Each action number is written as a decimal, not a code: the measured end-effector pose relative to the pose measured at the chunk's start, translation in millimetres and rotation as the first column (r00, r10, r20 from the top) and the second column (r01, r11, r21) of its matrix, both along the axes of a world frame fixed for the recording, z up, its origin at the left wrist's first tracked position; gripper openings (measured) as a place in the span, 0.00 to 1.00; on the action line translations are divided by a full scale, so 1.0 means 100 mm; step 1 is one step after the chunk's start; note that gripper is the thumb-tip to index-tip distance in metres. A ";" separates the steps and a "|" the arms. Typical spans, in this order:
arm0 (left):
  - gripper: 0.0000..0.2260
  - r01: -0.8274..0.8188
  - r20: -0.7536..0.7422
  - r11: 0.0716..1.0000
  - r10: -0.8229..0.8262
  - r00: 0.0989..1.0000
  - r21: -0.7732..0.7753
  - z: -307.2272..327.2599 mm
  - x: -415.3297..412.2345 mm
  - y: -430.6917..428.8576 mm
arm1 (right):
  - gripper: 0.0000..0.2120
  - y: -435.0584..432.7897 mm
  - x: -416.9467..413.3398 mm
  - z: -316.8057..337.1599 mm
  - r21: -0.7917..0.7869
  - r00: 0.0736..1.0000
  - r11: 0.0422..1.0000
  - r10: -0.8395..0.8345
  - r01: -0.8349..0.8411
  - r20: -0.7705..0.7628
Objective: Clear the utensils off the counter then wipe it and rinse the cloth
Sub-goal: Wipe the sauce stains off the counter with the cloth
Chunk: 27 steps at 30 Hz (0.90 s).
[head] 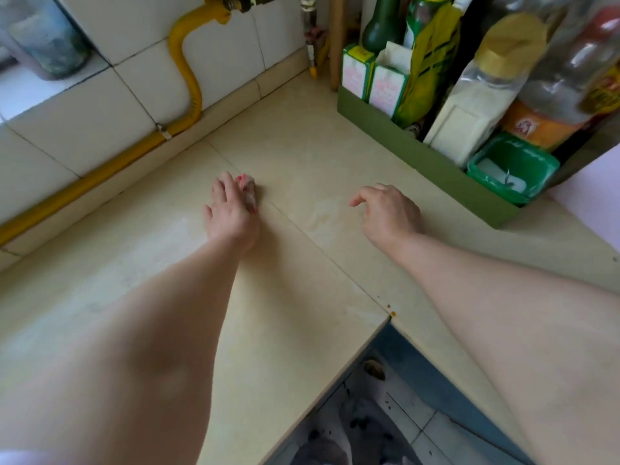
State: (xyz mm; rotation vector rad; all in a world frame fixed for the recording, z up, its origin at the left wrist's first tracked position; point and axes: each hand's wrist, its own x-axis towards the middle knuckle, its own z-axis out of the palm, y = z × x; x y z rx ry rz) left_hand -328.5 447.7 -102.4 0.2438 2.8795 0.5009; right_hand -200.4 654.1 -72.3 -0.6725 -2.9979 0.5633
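Note:
My left hand (229, 211) lies flat on the beige tiled counter (302, 156), pressing a small crumpled cloth (250, 193) with pink and grey patches; most of the cloth is hidden under my fingers. My right hand (389, 213) hovers just above the counter to the right, fingers loosely curled and apart, holding nothing. No utensils lie on the visible counter surface. A faint damp smear shows on the tile between my two hands.
A green box (419, 146) at the back right holds bottles, cartons and a small green tub (511, 167). A yellow gas pipe (100, 172) runs along the tiled wall. The counter's inner corner edge (391, 317) has small orange specks; floor below.

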 end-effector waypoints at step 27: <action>0.22 0.167 -0.096 0.986 -0.169 0.981 -0.030 -0.15 -0.07 1.37 | 0.25 0.85 0.24 -0.26 0.024 0.998 0.998 0.062 -0.061 -0.017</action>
